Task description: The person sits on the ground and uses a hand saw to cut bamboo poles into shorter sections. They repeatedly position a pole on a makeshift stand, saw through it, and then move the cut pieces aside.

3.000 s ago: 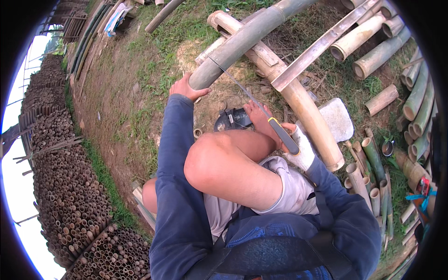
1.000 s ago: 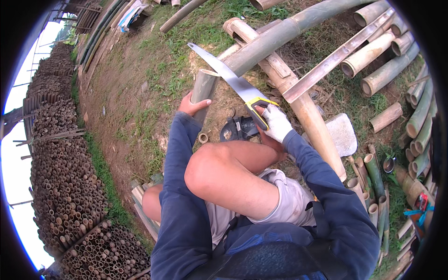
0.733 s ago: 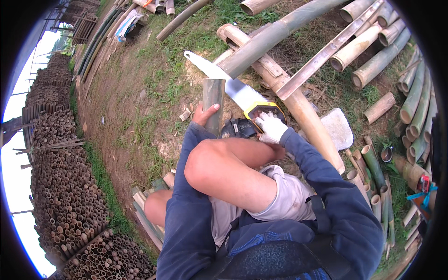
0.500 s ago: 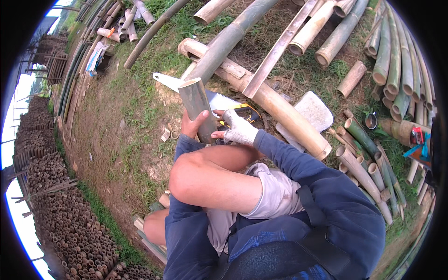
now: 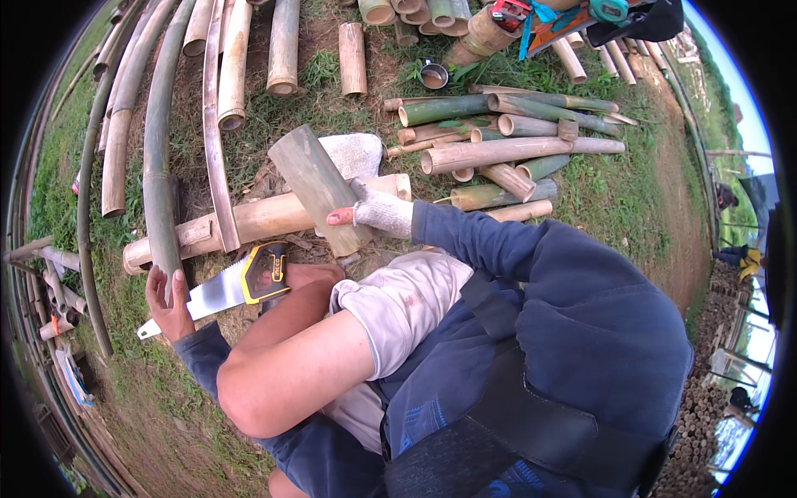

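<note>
Left hand: the bare left hand (image 5: 170, 309) is touching the near end of the green pole (image 5: 158, 141), its fingers and thumb straddling that end; whether it is gripping cannot be told.
Right hand: the gloved right hand (image 5: 380, 211), well apart from the left, is clasping the cut piece (image 5: 309, 178), its thumb lying on top.
Cut piece: it is slanting over the right part of the crosswise log (image 5: 278, 214); contact between the two is not showing clearly.
Change: the cut piece is now sitting in the right hand instead of the left, and the saw (image 5: 220, 292) is lying out of both hands, near side of the log, by the foot (image 5: 320, 272).
Meaning: the sawing of this piece is apparently standing complete.
Strip: a split bamboo strip (image 5: 216, 124) is crossing the log left of its middle.
Block: a white block (image 5: 353, 156) is lying just beyond the log's right part.
Mug: a metal mug (image 5: 433, 75) is standing farther beyond the log's right end; its contents are not showing clearly.
Pile: short bamboo lengths (image 5: 519, 148) are lying to the right of the log, hollow ends showing.
</note>
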`<state>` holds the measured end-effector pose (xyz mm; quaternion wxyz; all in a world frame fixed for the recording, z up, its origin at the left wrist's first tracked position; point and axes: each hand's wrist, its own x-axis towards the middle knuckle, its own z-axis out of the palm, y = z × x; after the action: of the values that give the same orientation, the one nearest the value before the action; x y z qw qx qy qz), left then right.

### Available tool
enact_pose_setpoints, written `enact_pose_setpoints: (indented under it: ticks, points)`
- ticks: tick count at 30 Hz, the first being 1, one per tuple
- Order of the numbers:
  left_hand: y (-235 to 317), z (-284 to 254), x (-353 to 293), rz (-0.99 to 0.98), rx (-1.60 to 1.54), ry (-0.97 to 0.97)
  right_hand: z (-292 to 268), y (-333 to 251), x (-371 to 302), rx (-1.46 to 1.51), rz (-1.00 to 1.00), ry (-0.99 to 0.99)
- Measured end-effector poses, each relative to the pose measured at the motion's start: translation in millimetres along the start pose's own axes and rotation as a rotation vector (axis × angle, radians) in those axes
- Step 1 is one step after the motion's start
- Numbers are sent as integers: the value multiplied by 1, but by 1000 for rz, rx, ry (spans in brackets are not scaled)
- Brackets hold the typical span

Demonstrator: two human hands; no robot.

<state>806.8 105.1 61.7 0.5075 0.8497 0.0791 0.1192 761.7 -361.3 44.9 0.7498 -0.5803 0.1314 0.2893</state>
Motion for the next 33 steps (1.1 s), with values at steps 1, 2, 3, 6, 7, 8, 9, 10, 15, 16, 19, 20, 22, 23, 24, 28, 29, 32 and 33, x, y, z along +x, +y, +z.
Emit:
enact_pose_setpoints:
  ticks: [1, 2, 3, 6, 7, 8, 9, 10, 15, 16, 19, 20, 22, 23, 24, 28, 29, 32, 33]
  points:
    - [-8, -7, 10, 8, 82, 72, -23, 2, -15, -35, 8, 120]
    - [-18, -13, 19, -10, 150, 125, -49, 8, -47, 63, -11, 156]
    - [-29, -20, 28, -4, 229, 177, -65, 10, -59, 76, 105, 327]
    - [-63, -30, 53, -6, 532, 196, -122, 19, -127, 268, 68, 480]
    - [-74, -28, 59, -11, 637, 201, -140, 22, -145, 291, 52, 512]
    - [-82, -25, 63, -48, 675, 159, -157, 27, -159, 319, 29, 564]
    - [-90, -20, 63, -91, 708, 107, -174, 34, -169, 398, -4, 573]
    - [-94, -14, 62, -132, 739, 59, -192, 43, -174, 440, -21, 703]
    - [-81, 0, 53, -281, 965, 20, -301, 82, -186, 616, -32, 1008]
    - [-74, 1, 52, -278, 971, 8, -324, 86, -185, 621, 13, 1062]
    - [-58, -2, 50, -376, 996, -34, -376, 94, -181, 483, 144, 1140]
    - [-54, -1, 50, -363, 1009, -22, -387, 95, -179, 442, 133, 1162]
    - [-50, -1, 49, -389, 1010, -28, -398, 98, -172, 399, 112, 1274]
    - [-49, 0, 49, -387, 1009, -31, -399, 98, -166, 358, 117, 1292]
    - [-49, 1, 49, -384, 1023, -36, -397, 100, -163, 321, 138, 1310]
    - [-53, 1, 52, -377, 1119, -43, -373, 108, -144, -447, 312, 1372]
    - [-54, -1, 53, -365, 1064, -85, -363, 110, -136, -759, 366, 1448]
    - [-60, -10, 50, -385, 926, -157, -319, 119, -125, -1241, 162, 1344]
    - [-61, -17, 46, -403, 862, -169, -299, 122, -118, -1280, 16, 1308]
